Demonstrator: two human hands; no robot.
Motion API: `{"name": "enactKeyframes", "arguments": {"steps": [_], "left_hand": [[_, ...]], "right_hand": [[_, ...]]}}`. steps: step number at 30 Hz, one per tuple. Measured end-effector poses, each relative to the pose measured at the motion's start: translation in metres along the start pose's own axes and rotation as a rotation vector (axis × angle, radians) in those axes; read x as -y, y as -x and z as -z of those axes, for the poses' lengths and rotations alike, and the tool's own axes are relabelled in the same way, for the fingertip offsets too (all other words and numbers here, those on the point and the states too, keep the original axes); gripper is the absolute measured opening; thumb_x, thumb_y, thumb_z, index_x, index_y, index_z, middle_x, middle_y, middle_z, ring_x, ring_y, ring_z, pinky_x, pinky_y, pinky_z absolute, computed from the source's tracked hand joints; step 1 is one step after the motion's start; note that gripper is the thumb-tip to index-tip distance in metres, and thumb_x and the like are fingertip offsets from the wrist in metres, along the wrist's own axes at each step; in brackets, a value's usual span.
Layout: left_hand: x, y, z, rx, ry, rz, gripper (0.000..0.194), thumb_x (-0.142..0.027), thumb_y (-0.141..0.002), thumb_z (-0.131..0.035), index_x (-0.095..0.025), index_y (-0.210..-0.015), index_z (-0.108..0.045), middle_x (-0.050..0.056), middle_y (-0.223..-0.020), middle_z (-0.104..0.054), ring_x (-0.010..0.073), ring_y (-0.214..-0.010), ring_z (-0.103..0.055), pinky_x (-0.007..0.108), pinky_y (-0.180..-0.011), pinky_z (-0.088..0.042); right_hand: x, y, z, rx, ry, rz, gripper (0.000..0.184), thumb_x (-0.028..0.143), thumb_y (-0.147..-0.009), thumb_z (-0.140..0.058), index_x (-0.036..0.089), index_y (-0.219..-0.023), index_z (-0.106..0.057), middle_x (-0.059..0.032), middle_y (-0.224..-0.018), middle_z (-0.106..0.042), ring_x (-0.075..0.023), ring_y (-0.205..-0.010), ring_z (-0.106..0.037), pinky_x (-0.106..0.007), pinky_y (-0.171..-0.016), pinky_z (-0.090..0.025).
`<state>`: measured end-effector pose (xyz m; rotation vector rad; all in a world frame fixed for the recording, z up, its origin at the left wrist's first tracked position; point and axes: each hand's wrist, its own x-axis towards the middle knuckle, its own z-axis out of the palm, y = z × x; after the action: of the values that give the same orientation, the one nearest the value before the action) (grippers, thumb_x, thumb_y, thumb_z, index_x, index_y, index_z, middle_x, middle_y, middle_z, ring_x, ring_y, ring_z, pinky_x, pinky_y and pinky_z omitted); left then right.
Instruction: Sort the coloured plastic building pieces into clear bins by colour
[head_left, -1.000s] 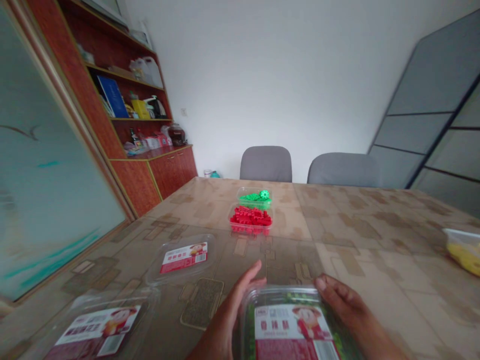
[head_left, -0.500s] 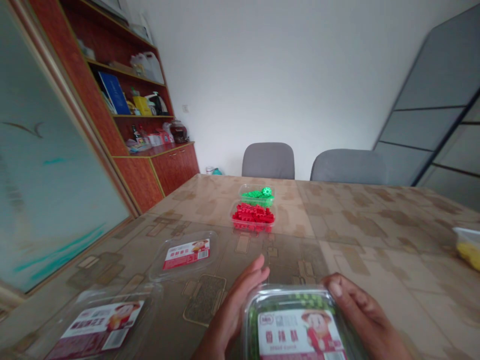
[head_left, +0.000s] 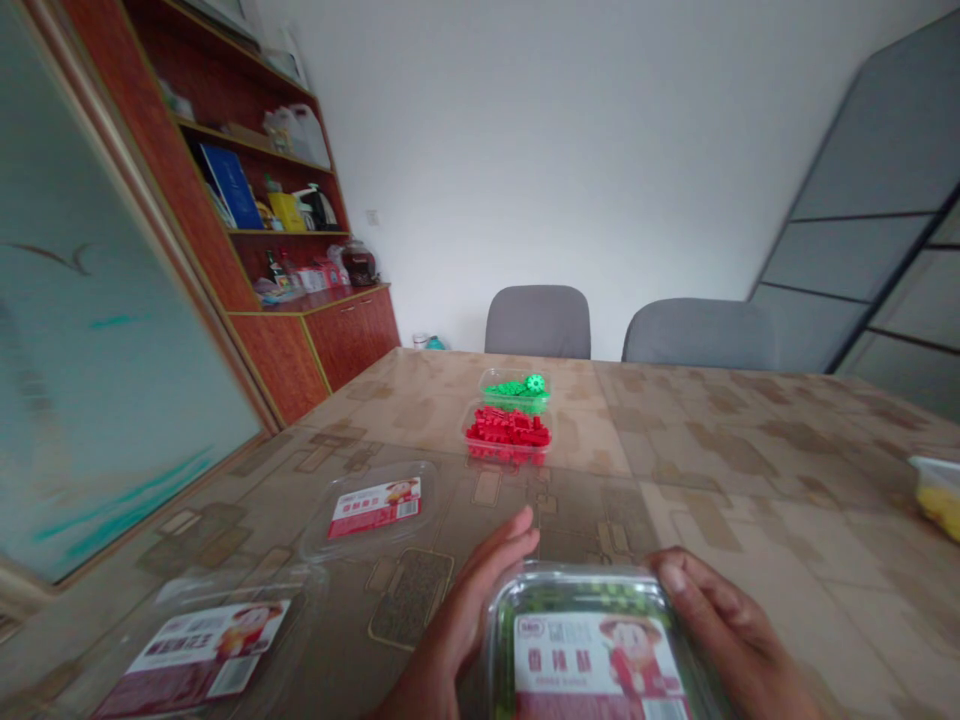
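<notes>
A clear plastic box [head_left: 592,655] with a white-and-red label on its lid sits close to me at the bottom centre. Green pieces show through around the label. My left hand [head_left: 480,590] lies along the box's left side, its fingers stretched and together, pressed to the wall. At the far right corner, the thumb of my right hand [head_left: 724,620] rests on the rim while its fingers curl round the side. The box's near end is cut off by the picture's edge.
Left on the patterned table [head_left: 712,430] lie a labelled clear lid [head_left: 375,508] and another labelled clear container or lid [head_left: 210,650]. Farther off stand tubs of red pieces [head_left: 508,432] and green pieces [head_left: 517,388]. A tub of yellow pieces [head_left: 937,495] is at right, chairs [head_left: 537,322] behind.
Between the first two frames the view shifted slightly, and the box appears a little farther right. Both hands have stayed on it throughout, with hardly any motion in the last half second.
</notes>
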<state>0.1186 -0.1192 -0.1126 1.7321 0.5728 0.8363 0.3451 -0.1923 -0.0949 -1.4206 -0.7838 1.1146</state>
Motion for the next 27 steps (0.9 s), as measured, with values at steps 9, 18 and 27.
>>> {"name": "enactKeyframes", "arguments": {"steps": [9,18,27], "left_hand": [[0.004,-0.002,0.003,-0.116,-0.220,0.091,0.052,-0.036,-0.095,-0.044,-0.027,-0.145,-0.029,0.007,-0.153,-0.029,0.0266,-0.141,-0.025,0.048,-0.116,-0.021],[0.006,0.001,0.013,0.147,-0.547,-0.132,0.109,-0.062,-0.072,-0.069,-0.031,-0.152,-0.003,0.008,-0.159,-0.012,0.0394,-0.140,-0.023,0.054,-0.113,-0.023],[0.038,0.004,0.009,0.191,-0.582,-0.105,0.122,-0.057,-0.064,-0.077,-0.030,-0.151,0.004,0.013,-0.157,-0.014,0.0421,-0.138,-0.024,0.057,-0.111,-0.026]], "right_hand": [[-0.004,-0.025,0.006,0.059,0.073,-0.025,0.047,0.067,-0.074,-0.061,0.020,-0.078,-0.064,0.0009,-0.061,-0.064,-0.0166,-0.054,-0.059,-0.026,-0.053,-0.047],[0.023,-0.005,0.030,0.179,0.851,0.612,0.056,0.051,-0.078,-0.064,0.031,-0.130,-0.058,-0.0059,-0.136,-0.056,-0.0351,-0.126,-0.048,-0.048,-0.105,-0.040],[0.009,0.004,0.028,0.405,0.939,0.720,0.069,0.046,-0.078,-0.066,0.040,-0.142,-0.040,0.0006,-0.150,-0.039,-0.0371,-0.134,-0.038,-0.054,-0.109,-0.033]]}}
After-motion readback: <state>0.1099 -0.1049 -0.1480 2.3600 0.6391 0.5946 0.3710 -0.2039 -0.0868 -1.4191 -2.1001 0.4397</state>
